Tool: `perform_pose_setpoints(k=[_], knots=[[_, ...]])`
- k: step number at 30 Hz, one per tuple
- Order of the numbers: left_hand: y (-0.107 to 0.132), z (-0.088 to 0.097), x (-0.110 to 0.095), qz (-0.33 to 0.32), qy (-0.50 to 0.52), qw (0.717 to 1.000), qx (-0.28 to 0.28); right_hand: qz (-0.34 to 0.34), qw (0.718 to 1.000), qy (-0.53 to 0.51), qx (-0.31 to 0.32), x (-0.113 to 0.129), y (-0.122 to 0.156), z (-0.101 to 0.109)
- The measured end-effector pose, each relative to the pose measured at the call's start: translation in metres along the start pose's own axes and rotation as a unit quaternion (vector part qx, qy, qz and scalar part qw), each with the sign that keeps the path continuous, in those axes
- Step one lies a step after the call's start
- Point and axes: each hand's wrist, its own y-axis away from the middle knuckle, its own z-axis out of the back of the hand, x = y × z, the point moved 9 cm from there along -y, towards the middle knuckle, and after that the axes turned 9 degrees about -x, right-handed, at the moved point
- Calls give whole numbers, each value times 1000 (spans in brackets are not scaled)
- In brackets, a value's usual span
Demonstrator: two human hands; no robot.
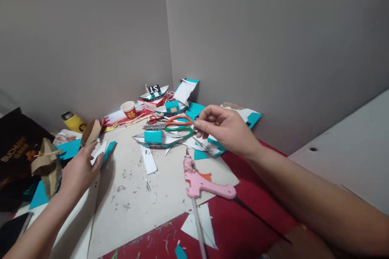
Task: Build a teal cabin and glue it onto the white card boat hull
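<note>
My left hand [79, 170] rests at the left edge of the pale cardboard sheet [133, 202], its fingers closed on a white and teal card piece [102, 151]. My right hand [226, 127] hovers over the pile of scraps, fingers loosely bent and apart, holding nothing that I can see. Its fingertips are right beside the green and orange handles of two scissors [178, 125]. A small card boat with a teal cabin [156, 137] lies just left of the scissors. A pink glue gun [202, 184] lies on the sheet below my right hand.
More card boats [154, 93], a red paper cup [129, 109], a yellow bottle [73, 121], wooden sticks and teal offcuts crowd the corner by the grey walls. A brown cardboard boat [48, 166] and black bag [15, 145] sit at left. A red mat [243, 218] lies underneath.
</note>
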Motion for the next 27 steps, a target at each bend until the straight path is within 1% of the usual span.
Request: perform_pose_setpoints(k=[1, 2, 5, 7, 9, 11, 13, 15, 16, 17, 19, 21, 22, 24, 27], knots=[[1, -1, -14, -28, -2, 1000, 3, 9, 1000, 5, -16, 8, -1, 9], [1, -5, -29, -51, 19, 998, 14, 16, 999, 9, -32, 14, -1, 18], [0, -26, -75, -107, 118, 985, 63, 20, 998, 19, -57, 24, 2, 42], [-3, -42, -101, -148, 126, 977, 86, 6, 998, 31, -58, 19, 8, 53], [-6, -55, -117, -186, 116, 970, 101, -22, 997, 56, -40, 7, 16, 60], [-8, -64, -123, -214, 102, 965, 112, -43, 994, 98, -11, -6, 27, 62], [-10, -67, -121, -236, 75, 963, 108, -49, 987, 150, 23, -16, 40, 61], [-12, -65, -117, -258, 43, 961, 92, -37, 976, 201, 75, -23, 57, 52], [-12, -64, -115, -270, 29, 959, 83, -23, 967, 228, 113, -25, 67, 44], [-12, -64, -114, -282, 18, 956, 74, -3, 954, 258, 154, -27, 76, 35], [-11, -63, -114, -302, 4, 951, 63, 51, 918, 321, 227, -28, 96, 15], [-10, -64, -116, -318, -8, 946, 53, 88, 884, 370, 273, -30, 110, -2], [-10, -64, -118, -327, -14, 944, 47, 98, 872, 387, 283, -31, 114, -8], [-8, -64, -122, -343, -24, 938, 36, 104, 859, 411, 287, -32, 118, -15], [-5, -62, -126, -364, -30, 930, 21, 97, 859, 413, 288, -36, 120, -20]])
